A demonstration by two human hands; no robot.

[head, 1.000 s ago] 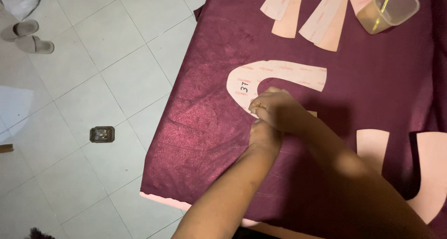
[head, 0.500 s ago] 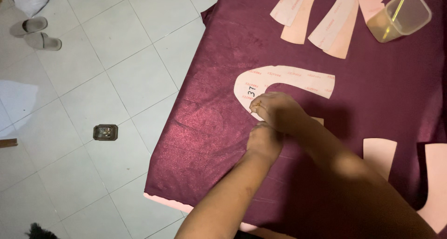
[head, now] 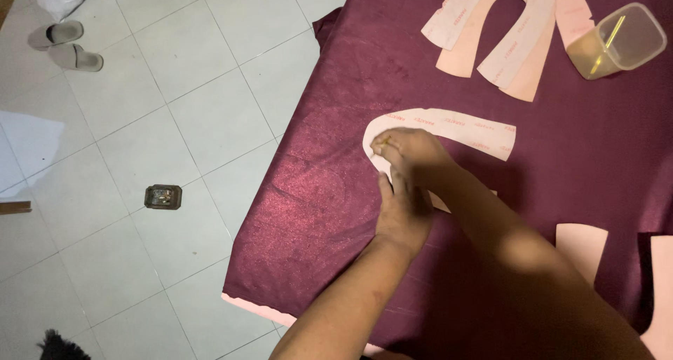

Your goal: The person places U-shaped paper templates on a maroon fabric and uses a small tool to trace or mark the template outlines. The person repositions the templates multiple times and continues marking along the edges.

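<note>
A pink U-shaped paper pattern (head: 463, 127) lies flat on maroon satin fabric (head: 329, 199) spread over a table. My right hand (head: 413, 152) rests on the curved left end of the pattern, pinching a small yellow marking stick (head: 383, 143) with its tip at the pattern's edge. Just below it, my left hand (head: 403, 216) presses palm down on the pattern's lower arm, fingers stretched toward the right hand. Most of that lower arm is hidden under both hands.
More pink pattern pieces (head: 491, 30) are stacked at the top, with a clear plastic tub (head: 620, 37) beside them and other pieces (head: 582, 244) at the right. The fabric's edge hangs over a tiled floor (head: 175, 107) with slippers (head: 66, 44) and a small dark object (head: 162, 197).
My right hand has crept left along the pattern's curve and now covers the handwritten mark that showed before. The left hand stays pressed on the pattern. The view has shifted slightly.
</note>
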